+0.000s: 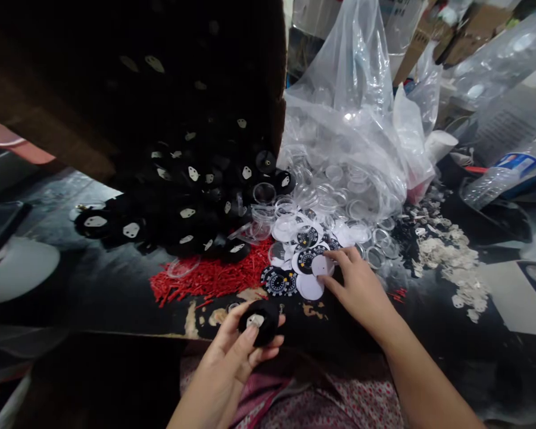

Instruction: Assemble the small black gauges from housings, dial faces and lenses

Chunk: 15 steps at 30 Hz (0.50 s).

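In my left hand (239, 342) I hold a round black casing (267, 322) close to the table's front edge. My thumb presses near a small pale plate (254, 320) on the casing's face. My right hand (360, 286) is over the pile of printed dial discs, its thumb and fingers pinching a white paper disc (322, 266). Black dials with white markings (277, 281) lie just to the left of that disc. Another white disc (309, 287) lies below it. Clear plastic rings (375, 256) are scattered beyond my right hand.
Red slender pieces (214, 275) are heaped on the dark table. Behind them, many black casings (187, 213) spill from a large dark box (196, 36). A clear plastic bag (352, 125) with more rings stands at the back. Pale small plates (451, 256) are piled at right, near a plastic bottle (504, 173).
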### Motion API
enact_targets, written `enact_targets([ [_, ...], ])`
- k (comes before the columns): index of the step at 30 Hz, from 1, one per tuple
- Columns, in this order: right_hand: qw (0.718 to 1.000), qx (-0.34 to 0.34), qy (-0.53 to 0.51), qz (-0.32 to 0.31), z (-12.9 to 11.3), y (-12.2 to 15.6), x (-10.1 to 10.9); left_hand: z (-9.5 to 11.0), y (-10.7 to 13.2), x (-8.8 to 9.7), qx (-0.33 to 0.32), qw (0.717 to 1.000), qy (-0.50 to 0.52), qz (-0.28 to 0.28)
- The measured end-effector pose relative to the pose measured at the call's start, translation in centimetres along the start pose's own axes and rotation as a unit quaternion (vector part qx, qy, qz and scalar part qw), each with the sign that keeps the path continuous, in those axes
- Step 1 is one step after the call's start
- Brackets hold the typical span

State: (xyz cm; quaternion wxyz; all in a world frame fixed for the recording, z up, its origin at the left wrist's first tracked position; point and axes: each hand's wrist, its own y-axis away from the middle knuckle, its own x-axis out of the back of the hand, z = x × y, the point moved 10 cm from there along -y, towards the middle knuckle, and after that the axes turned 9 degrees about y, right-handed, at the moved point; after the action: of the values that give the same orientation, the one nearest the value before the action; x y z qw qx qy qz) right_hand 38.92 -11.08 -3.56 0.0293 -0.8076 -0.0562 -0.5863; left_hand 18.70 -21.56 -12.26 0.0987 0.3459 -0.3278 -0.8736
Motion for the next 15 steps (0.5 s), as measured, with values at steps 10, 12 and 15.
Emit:
enact_targets([
  [10,0.974,0.018,-0.195,0.113,0.2,1.0,2.2,0.8,-0.3,-2.6,-0.011,0.991,0.118,-0.054],
  [12,0.967,0.11,-0.197,0.116,-3.0,2.2,2.6,0.7,-0.4,-3.6,0.003,0.985,0.159,-0.067],
  [15,0.954,0.212,-0.21,0.04,-7.4,3.9,0.9,0.7,-0.5,-4.5,0.004,0.978,0.198,-0.063],
])
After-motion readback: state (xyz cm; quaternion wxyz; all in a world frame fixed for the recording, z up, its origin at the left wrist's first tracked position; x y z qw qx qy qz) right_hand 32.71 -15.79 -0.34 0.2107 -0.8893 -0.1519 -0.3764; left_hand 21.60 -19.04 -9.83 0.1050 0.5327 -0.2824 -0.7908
